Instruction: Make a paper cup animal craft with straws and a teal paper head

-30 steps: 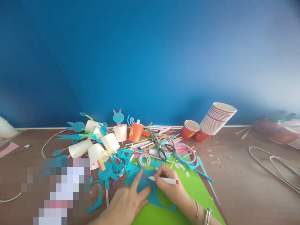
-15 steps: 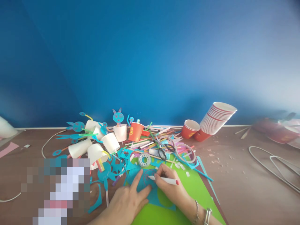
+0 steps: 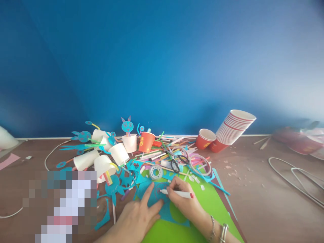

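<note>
With its fingers spread, my left hand lies flat on a piece of blue paper. My right hand grips a white marker with a red end, its tip touching the paper near red curved lines. Under the blue paper is a green sheet. Just beyond my hands sit a roll of tape and black-handled scissors.
White cups with blue paper figures stand and lie at the left. Straws and markers are heaped behind the tape. A leaning cup stack and a red cup stand at the back right. Right of them lies a cable.
</note>
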`<state>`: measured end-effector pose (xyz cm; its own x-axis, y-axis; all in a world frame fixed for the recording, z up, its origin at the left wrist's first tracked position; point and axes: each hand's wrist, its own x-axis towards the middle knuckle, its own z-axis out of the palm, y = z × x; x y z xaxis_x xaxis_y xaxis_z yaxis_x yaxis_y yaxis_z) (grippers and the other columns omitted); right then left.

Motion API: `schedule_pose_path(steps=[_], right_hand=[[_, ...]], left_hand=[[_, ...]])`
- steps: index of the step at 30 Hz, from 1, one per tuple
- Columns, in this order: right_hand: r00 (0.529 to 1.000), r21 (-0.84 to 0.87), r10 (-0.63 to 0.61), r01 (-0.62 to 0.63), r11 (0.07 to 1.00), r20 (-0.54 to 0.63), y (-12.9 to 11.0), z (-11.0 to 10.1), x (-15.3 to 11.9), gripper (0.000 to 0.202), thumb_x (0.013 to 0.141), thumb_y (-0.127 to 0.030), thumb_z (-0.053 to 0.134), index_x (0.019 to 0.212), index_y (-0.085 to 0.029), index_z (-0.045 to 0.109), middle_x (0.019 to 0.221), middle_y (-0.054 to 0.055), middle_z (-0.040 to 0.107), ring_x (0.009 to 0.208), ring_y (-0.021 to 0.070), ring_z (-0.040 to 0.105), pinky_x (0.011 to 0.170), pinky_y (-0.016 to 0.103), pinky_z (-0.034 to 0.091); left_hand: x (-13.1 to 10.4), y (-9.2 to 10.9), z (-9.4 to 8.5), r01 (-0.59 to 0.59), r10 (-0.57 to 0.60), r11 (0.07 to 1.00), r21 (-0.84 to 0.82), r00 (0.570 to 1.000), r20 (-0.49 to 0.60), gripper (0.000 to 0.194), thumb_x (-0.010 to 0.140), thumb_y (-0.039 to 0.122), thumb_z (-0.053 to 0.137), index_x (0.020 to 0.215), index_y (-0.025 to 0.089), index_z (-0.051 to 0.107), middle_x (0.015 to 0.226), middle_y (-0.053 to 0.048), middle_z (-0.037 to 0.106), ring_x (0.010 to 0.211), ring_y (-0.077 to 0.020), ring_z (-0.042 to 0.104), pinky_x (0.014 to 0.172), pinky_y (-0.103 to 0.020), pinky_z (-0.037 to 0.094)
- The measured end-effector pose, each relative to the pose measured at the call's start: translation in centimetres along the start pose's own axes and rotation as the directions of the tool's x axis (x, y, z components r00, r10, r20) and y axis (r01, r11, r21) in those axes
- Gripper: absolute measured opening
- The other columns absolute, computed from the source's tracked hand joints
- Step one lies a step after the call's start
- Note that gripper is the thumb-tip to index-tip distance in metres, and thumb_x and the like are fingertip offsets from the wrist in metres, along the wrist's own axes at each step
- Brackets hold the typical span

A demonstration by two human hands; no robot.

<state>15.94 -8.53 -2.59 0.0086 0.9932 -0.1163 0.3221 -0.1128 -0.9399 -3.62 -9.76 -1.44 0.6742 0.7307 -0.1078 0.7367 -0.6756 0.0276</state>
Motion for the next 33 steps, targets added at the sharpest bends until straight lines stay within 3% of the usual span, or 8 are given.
schedule_pose_path(steps=[11, 20, 33], right_hand=[[1.0, -0.007, -0.012, 0.012, 1.0, 0.007, 0.2, 0.04, -0.06, 0.019, 0.075, -0.025, 0.056, 0.061, -0.022, 0.043, 0.051, -0.007, 0.043, 0.047, 0.0093, 0.037, 0.044, 0.021, 0.029], [1.0, 0.0, -0.002, 0.002, 1.0, 0.01, 0.34, 0.08, 0.0, 0.02, 0.075, -0.025, 0.056, 0.061, -0.022, 0.042, 0.051, -0.008, 0.04, 0.048, 0.0092, 0.035, 0.045, 0.021, 0.028], [1.0, -0.003, -0.007, 0.008, 1.0, 0.006, 0.51, 0.15, 0.06, 0.021, 0.075, -0.026, 0.058, 0.06, -0.022, 0.043, 0.051, -0.008, 0.04, 0.047, 0.0092, 0.035, 0.045, 0.021, 0.028]], left_hand=[[-0.08, 0.06, 0.12, 0.01, -0.01, 1.0, -0.009, 1.0, -0.011, 0.041, 0.092, 0.029, 0.051, 0.131, 0.041, 0.049, 0.151, -0.016, 0.036, 0.059, -0.0202, 0.071, 0.052, -0.032, 0.057], [0.14, 0.1, -0.5, 0.0, 0.0, 1.0, 0.017, 1.0, 0.029, 0.044, 0.092, 0.028, 0.052, 0.133, 0.042, 0.046, 0.15, -0.018, 0.035, 0.06, -0.0235, 0.071, 0.051, -0.037, 0.058], [-0.03, 0.0, 0.03, -0.004, 0.004, 1.0, 0.007, 1.0, -0.022, 0.043, 0.092, 0.029, 0.051, 0.133, 0.041, 0.047, 0.149, -0.017, 0.038, 0.061, -0.0224, 0.071, 0.053, -0.035, 0.058]])
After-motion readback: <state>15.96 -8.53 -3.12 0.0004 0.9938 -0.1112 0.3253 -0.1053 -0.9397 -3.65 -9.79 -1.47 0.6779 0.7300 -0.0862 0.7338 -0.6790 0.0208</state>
